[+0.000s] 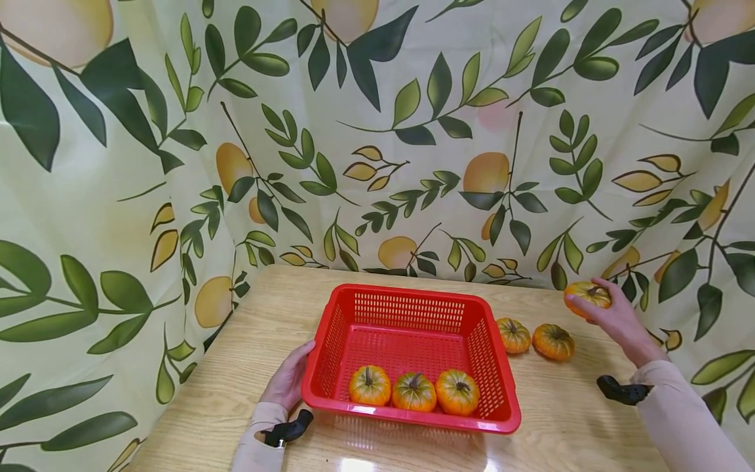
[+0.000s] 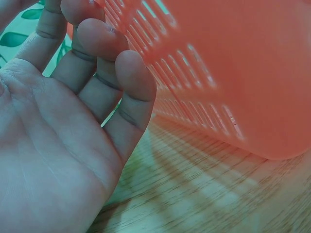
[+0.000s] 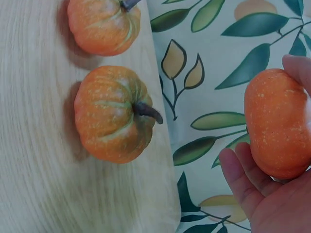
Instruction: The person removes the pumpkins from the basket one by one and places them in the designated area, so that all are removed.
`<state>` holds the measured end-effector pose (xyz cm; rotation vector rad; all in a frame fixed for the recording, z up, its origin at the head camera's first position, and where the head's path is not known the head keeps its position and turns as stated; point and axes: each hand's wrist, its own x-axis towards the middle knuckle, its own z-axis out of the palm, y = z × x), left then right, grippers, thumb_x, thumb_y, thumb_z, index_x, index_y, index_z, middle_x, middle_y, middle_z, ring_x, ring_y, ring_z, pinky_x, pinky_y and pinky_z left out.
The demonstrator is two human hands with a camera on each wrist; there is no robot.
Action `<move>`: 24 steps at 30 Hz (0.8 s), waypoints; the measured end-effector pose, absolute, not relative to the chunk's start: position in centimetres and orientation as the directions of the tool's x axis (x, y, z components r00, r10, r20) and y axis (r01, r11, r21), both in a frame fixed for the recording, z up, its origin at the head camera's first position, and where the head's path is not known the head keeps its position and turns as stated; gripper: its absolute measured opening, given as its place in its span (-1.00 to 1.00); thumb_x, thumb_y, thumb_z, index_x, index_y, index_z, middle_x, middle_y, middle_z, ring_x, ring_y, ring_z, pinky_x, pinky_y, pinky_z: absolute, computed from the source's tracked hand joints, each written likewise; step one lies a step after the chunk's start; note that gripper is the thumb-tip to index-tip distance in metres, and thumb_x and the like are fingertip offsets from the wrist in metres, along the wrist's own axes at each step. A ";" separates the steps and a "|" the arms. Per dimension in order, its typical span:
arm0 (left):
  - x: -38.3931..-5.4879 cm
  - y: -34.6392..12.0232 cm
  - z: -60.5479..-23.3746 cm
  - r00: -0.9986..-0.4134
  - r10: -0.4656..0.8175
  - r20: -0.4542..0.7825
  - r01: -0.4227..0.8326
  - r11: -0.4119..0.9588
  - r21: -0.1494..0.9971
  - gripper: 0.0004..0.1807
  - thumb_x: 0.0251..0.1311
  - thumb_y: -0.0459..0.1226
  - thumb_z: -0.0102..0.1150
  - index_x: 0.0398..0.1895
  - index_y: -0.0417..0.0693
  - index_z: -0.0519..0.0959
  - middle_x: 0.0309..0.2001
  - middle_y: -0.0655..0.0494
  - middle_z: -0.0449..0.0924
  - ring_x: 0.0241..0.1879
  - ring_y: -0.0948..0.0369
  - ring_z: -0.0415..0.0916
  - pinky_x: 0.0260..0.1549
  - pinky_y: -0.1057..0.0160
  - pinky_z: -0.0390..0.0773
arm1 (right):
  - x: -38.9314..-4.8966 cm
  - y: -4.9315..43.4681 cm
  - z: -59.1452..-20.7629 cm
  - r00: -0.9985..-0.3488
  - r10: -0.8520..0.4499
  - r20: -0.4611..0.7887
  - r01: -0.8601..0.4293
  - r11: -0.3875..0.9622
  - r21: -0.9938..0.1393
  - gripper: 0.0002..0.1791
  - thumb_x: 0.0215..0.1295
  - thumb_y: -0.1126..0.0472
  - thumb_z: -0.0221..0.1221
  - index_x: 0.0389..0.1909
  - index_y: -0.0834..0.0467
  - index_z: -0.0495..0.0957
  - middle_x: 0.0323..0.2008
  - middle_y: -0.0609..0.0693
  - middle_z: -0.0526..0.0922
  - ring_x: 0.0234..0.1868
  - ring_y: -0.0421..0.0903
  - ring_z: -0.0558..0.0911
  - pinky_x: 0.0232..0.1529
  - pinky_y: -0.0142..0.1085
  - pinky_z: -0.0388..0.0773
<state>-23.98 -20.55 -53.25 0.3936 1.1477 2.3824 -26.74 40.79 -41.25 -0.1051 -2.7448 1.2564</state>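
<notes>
My right hand [image 1: 625, 324] grips a small orange pumpkin [image 1: 588, 298], raised above the table at the right. In the right wrist view that pumpkin [image 3: 278, 124] shows its smooth orange side, with fingers around it. My left hand [image 1: 288, 377] is at the left side of a red plastic basket [image 1: 411, 290]. The left wrist view shows its loosely bent fingers [image 2: 133, 77] against the slotted outer wall, palm facing the camera. Three green-and-orange pumpkins, among them a middle one [image 1: 414, 391], sit in a row along the basket's near side.
Two more pumpkins rest on the wooden table [image 1: 283, 288] right of the basket: one close to its wall [image 1: 513, 335], the other [image 1: 553, 342] nearer my right hand. A leaf-patterned cloth [image 1: 436, 151] hangs behind the table and along its left side.
</notes>
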 end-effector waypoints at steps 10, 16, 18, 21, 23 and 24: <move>-24.0 -20.6 -53.3 -0.858 0.513 0.026 -0.295 -0.534 0.792 -0.64 0.60 -0.08 -0.26 0.08 0.15 0.59 -0.01 0.29 0.72 0.03 0.32 0.65 0.12 0.28 0.62 | -26.6 41.8 -42.3 -0.984 0.162 0.073 0.048 0.638 -0.769 0.06 0.47 -0.13 0.12 0.53 0.46 -0.28 0.28 0.56 0.14 -0.30 -0.47 0.39 -0.37 -0.56 0.54; -24.0 -20.5 -53.3 -0.859 0.511 0.035 -0.285 -0.533 0.797 -0.65 0.60 -0.09 -0.25 0.09 0.15 0.59 0.00 0.29 0.71 0.03 0.32 0.64 0.12 0.28 0.62 | -26.5 42.0 -42.8 -0.959 0.278 0.051 0.137 0.616 -0.776 0.10 0.45 -0.19 0.11 0.54 0.43 -0.30 0.39 0.61 0.02 0.13 0.33 0.36 -0.04 -0.21 0.63; -24.0 -20.5 -53.3 -0.860 0.509 0.032 -0.286 -0.532 0.797 -0.66 0.59 -0.08 -0.23 0.09 0.15 0.58 0.00 0.29 0.71 0.03 0.32 0.64 0.11 0.28 0.62 | -26.5 41.9 -42.9 -0.950 0.310 0.038 0.165 0.602 -0.781 0.10 0.45 -0.21 0.09 0.55 0.41 -0.31 0.42 0.62 -0.04 0.25 0.48 0.24 0.17 0.13 0.51; -24.0 -20.6 -53.3 -0.861 0.507 0.028 -0.285 -0.528 0.800 -0.67 0.59 -0.08 -0.22 0.10 0.14 0.58 0.00 0.29 0.71 0.03 0.31 0.64 0.11 0.27 0.63 | -26.4 41.9 -43.1 -0.940 0.338 0.035 0.183 0.589 -0.787 0.10 0.45 -0.21 0.08 0.56 0.40 -0.32 0.44 0.61 -0.03 0.29 0.48 0.21 0.30 0.40 0.23; -24.0 -20.6 -53.4 -0.860 0.509 0.025 -0.287 -0.524 0.802 -0.66 0.59 -0.07 -0.22 0.10 0.14 0.57 0.00 0.29 0.71 0.03 0.32 0.64 0.11 0.27 0.62 | -26.4 42.0 -43.3 -0.934 0.354 0.033 0.193 0.583 -0.790 0.10 0.44 -0.21 0.09 0.56 0.38 -0.31 0.43 0.60 -0.01 0.27 0.46 0.23 0.28 0.36 0.26; -24.0 -20.6 -53.4 -0.860 0.510 0.025 -0.288 -0.524 0.802 -0.66 0.59 -0.07 -0.23 0.10 0.15 0.58 0.00 0.29 0.71 0.03 0.32 0.64 0.11 0.27 0.62 | -26.4 42.0 -43.4 -0.931 0.363 0.030 0.200 0.581 -0.789 0.10 0.44 -0.21 0.09 0.56 0.38 -0.31 0.44 0.59 -0.01 0.27 0.45 0.24 0.27 0.35 0.26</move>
